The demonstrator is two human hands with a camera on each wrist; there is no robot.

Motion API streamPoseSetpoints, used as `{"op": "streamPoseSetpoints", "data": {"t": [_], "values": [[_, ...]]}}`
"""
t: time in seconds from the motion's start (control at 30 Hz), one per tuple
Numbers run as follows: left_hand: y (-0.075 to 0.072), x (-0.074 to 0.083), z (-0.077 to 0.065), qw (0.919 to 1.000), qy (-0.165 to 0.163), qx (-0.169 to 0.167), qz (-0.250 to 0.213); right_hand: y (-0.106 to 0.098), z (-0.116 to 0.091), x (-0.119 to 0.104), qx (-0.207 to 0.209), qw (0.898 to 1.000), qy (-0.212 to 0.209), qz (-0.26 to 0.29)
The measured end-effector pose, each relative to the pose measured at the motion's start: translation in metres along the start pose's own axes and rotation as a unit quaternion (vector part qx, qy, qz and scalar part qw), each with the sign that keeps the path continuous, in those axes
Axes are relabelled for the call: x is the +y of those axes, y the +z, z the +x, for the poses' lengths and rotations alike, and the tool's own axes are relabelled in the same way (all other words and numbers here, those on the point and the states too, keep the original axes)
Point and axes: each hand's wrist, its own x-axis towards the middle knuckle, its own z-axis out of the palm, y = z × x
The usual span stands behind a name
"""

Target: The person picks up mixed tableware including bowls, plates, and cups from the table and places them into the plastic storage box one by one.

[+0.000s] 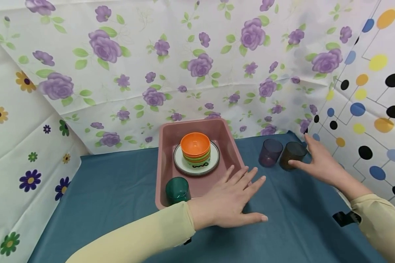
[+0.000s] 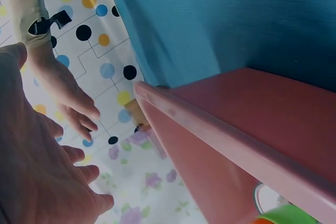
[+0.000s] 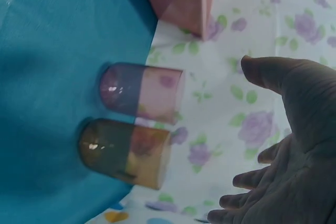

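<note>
My left hand [image 1: 228, 199] is spread flat above the near right side of a pink tub [image 1: 162, 160], holding nothing. My right hand [image 1: 322, 164] reaches toward a brown see-through cup [image 1: 291, 156], thumb and fingers apart; in the right wrist view a gap shows between the hand and the cups. A purple see-through cup [image 1: 270, 152] stands upright just left of the brown one. Inside the tub, a stack of orange and green bowls [image 1: 195, 145] sits on white plates [image 1: 181, 166]. A dark green cup [image 1: 177, 190] stands in the tub's near left corner.
A blue cloth [image 1: 118, 204] covers the table. Behind it hangs a sheet with purple flowers [image 1: 197, 65]; a dotted sheet [image 1: 375, 109] borders the right side and a flowered one [image 1: 23, 157] the left.
</note>
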Motion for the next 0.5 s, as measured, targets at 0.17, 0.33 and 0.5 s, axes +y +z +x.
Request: {"op": "streamPoseSetpoints", "data": {"t": [0.17, 0.33, 0.5], "values": [[0.001, 0.009, 0.017, 0.9997, -0.001, -0.017, 0.016, 0.003, 0.003, 0.018, -0.026, 0.998, 0.048, 0.028], [0.004, 0.015, 0.031, 0.9993, -0.009, -0.034, 0.015, 0.011, 0.004, 0.041, -0.046, 0.991, 0.083, 0.095], [0.007, 0.016, 0.043, 0.999, -0.013, -0.037, 0.024, 0.023, 0.008, 0.059, -0.042, 0.981, 0.117, 0.152]]}}
